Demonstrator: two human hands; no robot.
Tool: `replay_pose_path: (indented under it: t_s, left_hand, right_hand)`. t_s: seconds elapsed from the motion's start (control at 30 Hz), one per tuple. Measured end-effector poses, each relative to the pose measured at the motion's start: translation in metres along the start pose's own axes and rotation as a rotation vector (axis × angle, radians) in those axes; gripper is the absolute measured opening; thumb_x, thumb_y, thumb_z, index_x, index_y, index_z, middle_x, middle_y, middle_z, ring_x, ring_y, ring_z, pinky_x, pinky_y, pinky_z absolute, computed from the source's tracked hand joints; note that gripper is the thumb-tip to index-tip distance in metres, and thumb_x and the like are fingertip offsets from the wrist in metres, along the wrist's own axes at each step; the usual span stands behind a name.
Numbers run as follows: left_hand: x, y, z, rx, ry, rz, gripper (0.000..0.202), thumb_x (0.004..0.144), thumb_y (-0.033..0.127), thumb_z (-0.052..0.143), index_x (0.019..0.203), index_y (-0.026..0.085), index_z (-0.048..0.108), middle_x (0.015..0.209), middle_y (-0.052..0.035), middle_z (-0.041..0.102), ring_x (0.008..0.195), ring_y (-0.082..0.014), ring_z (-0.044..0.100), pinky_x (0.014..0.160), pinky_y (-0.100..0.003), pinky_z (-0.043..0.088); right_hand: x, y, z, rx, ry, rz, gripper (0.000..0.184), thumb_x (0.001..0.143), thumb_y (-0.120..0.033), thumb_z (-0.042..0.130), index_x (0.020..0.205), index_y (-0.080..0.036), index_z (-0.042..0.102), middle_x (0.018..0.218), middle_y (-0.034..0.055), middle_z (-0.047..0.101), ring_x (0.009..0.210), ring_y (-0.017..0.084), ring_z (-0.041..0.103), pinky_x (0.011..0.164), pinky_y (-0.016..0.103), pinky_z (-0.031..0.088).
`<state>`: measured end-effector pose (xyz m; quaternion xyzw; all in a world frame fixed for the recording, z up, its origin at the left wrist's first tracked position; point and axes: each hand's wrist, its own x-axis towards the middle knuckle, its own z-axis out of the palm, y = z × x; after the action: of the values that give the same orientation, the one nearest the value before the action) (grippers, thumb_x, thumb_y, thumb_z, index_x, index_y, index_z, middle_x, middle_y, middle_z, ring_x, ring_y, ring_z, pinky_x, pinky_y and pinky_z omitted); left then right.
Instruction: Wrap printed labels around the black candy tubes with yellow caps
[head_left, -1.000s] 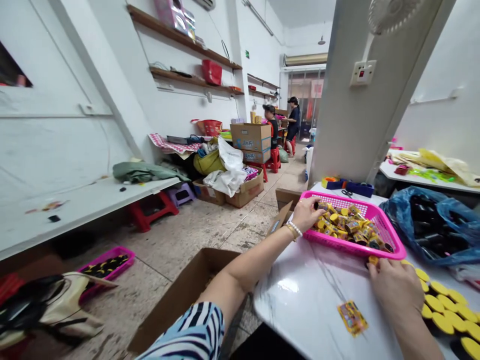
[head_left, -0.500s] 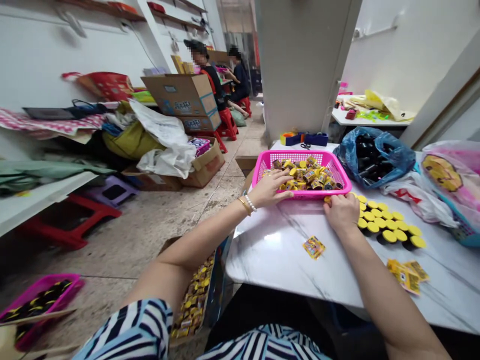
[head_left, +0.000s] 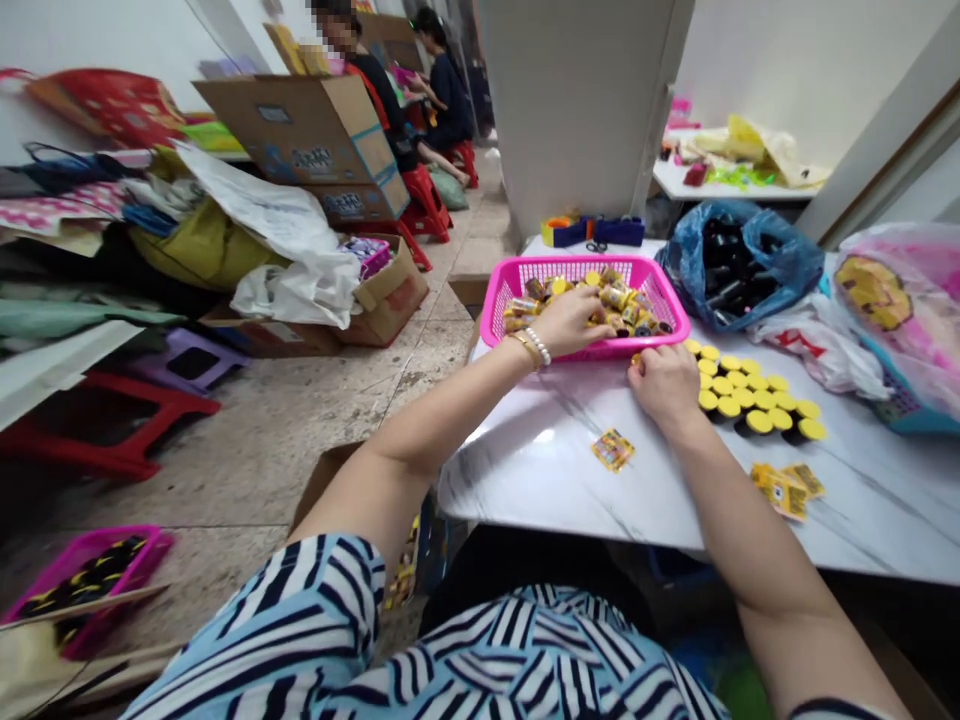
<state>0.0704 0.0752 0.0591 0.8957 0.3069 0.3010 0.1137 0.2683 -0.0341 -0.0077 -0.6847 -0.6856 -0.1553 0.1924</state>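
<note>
My left hand (head_left: 571, 320) reaches into a pink basket (head_left: 495, 315) full of small yellow-capped labelled bottles (head_left: 626, 305); its fingers curl among the bottles and what they grip is hidden. My right hand (head_left: 664, 382) rests closed on the white table (head_left: 555, 480) just in front of the basket, pinching a small yellow-capped piece at its fingertips. Rows of yellow-capped black bottles (head_left: 750, 400) stand right beside that hand. A loose yellow label (head_left: 613, 449) lies on the table near my right wrist.
More labels (head_left: 784, 487) lie to the right. A blue bag of black bottles (head_left: 739, 262) and a pink bag (head_left: 896, 310) sit behind. An open carton (head_left: 337, 480) stands on the floor below the table edge. Boxes, stools and two seated people fill the left aisle.
The view has swung down and right toward the table. My left hand has moved deeper into the basket; my right hand stays in front of it by the yellow caps.
</note>
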Motion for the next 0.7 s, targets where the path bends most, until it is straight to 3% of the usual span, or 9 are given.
replay_pose_path:
  t_s: [0.1,0.2,0.27,0.33,0.43,0.53,0.7]
  left_hand:
    - [-0.056,0.031,0.006,-0.087,0.009,0.014,0.037,0.103,0.045,0.055,0.1,0.013,0.074,0.104,-0.0103,0.07,0.102,-0.0238,0.065,0.098,-0.039,0.051]
    - [-0.105,0.056,0.023,-0.216,-0.201,0.133,0.029,0.102,0.04,0.059,0.107,0.017,0.075,0.104,-0.0089,0.07,0.1,-0.0215,0.066,0.095,-0.034,0.052]
    - [-0.124,0.063,0.043,-0.207,-0.26,0.101,0.03,0.1,0.04,0.063,0.117,0.018,0.074,0.111,-0.0114,0.068,0.101,-0.0223,0.065,0.096,-0.035,0.052]
    - [-0.13,0.062,0.063,-0.175,-0.274,0.061,0.034,0.094,0.044,0.072,0.116,0.019,0.077,0.106,-0.0124,0.067,0.097,-0.0236,0.064,0.092,-0.036,0.053]
    - [-0.127,0.05,0.082,-0.152,-0.255,0.033,0.02,0.093,0.038,0.075,0.1,0.02,0.081,0.103,-0.0104,0.068,0.098,-0.023,0.063,0.093,-0.036,0.051]
    - [-0.126,0.04,0.089,-0.169,-0.227,-0.008,0.013,0.087,0.031,0.081,0.093,0.019,0.083,0.1,-0.0081,0.07,0.096,-0.0204,0.064,0.091,-0.032,0.05]
    - [-0.14,0.033,0.091,-0.188,-0.201,0.001,0.018,0.09,0.036,0.079,0.099,0.023,0.086,0.101,-0.0073,0.072,0.095,-0.0179,0.066,0.096,-0.03,0.05]
  right_hand:
    - [0.0,-0.005,-0.013,0.037,-0.027,0.004,0.026,0.093,-0.029,0.056,0.091,-0.01,0.073,0.093,0.0145,0.068,0.093,0.026,0.053,0.082,0.037,0.037]
    - [-0.001,-0.013,-0.018,0.08,-0.082,-0.006,0.025,0.093,-0.03,0.054,0.094,-0.011,0.07,0.094,0.012,0.066,0.089,0.024,0.054,0.076,0.033,0.035]
    - [-0.004,-0.018,-0.019,0.103,-0.115,-0.019,0.023,0.094,-0.031,0.055,0.096,-0.012,0.068,0.094,0.0103,0.067,0.085,0.022,0.056,0.071,0.031,0.031]
    - [-0.008,-0.021,-0.017,0.117,-0.138,-0.028,0.019,0.093,-0.032,0.058,0.098,-0.015,0.066,0.092,0.0084,0.069,0.08,0.02,0.057,0.067,0.031,0.028]
    - [-0.01,-0.02,-0.013,0.126,-0.15,-0.037,0.016,0.092,-0.032,0.061,0.102,-0.019,0.062,0.091,0.0057,0.071,0.078,0.019,0.06,0.065,0.031,0.027]
    - [-0.007,-0.018,-0.009,0.092,-0.176,-0.073,0.012,0.095,-0.032,0.06,0.102,-0.021,0.061,0.097,0.0046,0.073,0.08,0.019,0.063,0.063,0.031,0.027]
    - [-0.008,-0.017,-0.009,0.022,-0.223,-0.103,0.013,0.096,-0.033,0.059,0.106,-0.024,0.06,0.104,0.0047,0.074,0.083,0.02,0.069,0.062,0.031,0.028]
